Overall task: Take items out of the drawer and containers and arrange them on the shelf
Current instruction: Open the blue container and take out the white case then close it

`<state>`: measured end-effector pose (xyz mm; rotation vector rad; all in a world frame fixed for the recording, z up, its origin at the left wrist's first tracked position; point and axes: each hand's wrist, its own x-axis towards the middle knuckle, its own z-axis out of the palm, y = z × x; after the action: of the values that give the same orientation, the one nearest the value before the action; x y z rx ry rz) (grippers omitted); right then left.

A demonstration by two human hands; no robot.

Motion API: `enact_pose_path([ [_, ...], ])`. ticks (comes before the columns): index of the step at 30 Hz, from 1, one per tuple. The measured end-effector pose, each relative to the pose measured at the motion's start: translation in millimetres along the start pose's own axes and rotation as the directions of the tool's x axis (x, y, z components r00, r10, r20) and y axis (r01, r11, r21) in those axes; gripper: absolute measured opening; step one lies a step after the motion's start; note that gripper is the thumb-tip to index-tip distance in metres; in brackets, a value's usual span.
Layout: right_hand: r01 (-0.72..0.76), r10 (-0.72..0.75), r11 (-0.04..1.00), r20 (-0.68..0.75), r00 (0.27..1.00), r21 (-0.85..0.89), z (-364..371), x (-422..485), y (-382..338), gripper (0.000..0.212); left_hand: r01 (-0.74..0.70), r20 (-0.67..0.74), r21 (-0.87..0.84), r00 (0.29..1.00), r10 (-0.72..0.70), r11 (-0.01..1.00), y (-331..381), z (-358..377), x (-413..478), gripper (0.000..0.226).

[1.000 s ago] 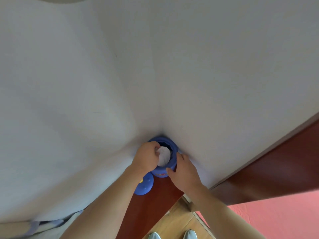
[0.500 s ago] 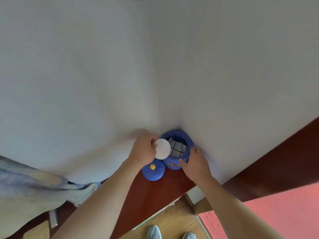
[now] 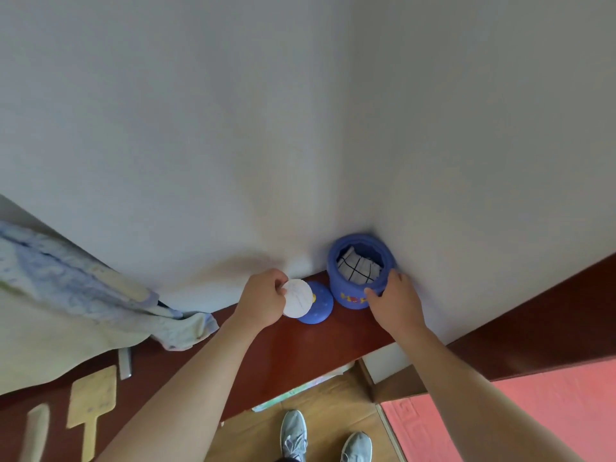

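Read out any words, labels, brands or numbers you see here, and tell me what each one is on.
Blue round jar: yellow and red letters on its front, the first looks like "H"; the rest is blurred and partly covered by the right hand.
White round disc pinched by the left hand: faint scribbled lines, nothing readable.
Blue domed lid: small dots only, no text.
Nothing else bears text.

Coloured letters on the blue jar cannot be read

The white disc hides the left part of the blue lid.
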<state>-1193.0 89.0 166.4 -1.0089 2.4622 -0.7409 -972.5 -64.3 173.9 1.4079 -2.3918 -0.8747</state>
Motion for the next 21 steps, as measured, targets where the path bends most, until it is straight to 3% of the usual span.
enact_pose_path([
  [9, 0.004, -0.005, 1.000, -0.013, 1.000, -0.031, 4.9, 0.3, 1.7, 0.061, 0.146, 0.009, -0.001, 0.989, -0.146, 0.989, -43.6, 15.8, -18.4, 0.022],
  [21, 0.010, -0.013, 0.998, -0.045, 0.999, -0.062, 14.2, -2.1, 7.1, 0.067, 0.192, 0.046, 0.019, 0.980, -0.193, 0.981, -83.3, 37.8, -24.1, 0.019],
])
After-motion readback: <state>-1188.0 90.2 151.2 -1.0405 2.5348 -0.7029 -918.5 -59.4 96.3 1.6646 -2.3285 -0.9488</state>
